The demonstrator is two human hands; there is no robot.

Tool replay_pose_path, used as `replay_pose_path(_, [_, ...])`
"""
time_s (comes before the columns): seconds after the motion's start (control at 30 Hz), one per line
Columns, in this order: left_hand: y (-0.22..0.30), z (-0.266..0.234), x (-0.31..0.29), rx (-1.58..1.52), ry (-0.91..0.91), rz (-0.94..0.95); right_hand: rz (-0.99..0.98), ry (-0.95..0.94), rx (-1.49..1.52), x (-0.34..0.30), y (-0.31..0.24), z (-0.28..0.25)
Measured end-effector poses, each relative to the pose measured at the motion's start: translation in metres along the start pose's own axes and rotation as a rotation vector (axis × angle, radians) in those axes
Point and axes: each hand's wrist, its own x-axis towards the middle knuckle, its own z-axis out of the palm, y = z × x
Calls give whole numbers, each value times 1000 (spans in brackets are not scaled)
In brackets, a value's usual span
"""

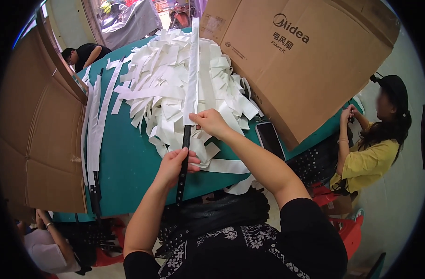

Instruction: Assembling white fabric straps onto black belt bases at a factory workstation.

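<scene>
A black belt with metal eyelets [186, 138] runs upright in front of me, its upper part inside a long white sleeve [193, 69]. My left hand [173, 166] is closed around the bare black part, with eyelets showing below it. Just above, my right hand [211, 122] pinches the lower end of the white sleeve, where the black belt comes out. Behind the sleeve spreads a large heap of loose white sleeves [161, 93]. A bunch of black belts [222, 207] lies across my lap below the table edge.
On the green table [133, 186], several white-sleeved belts [96, 130] lie at the left. A phone [270, 141] rests right of the heap. Cardboard boxes stand at right [305, 60] and left [49, 125]. People sit at right [370, 149], lower left [49, 244] and far left [87, 55].
</scene>
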Motion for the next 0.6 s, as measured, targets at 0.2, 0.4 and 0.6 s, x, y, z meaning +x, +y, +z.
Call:
replay_pose_path(0.2, [35, 5, 36, -157, -39, 43, 10, -52, -11, -9, -13, 7])
replay_pose_path(0.4, [1, -2, -1, 93, -81, -52, -48, 77, -104, 9, -7, -17])
replay_pose_path(0.6, [11, 9, 14, -39, -54, 69, 35, -28, -35, -1, -10, -10])
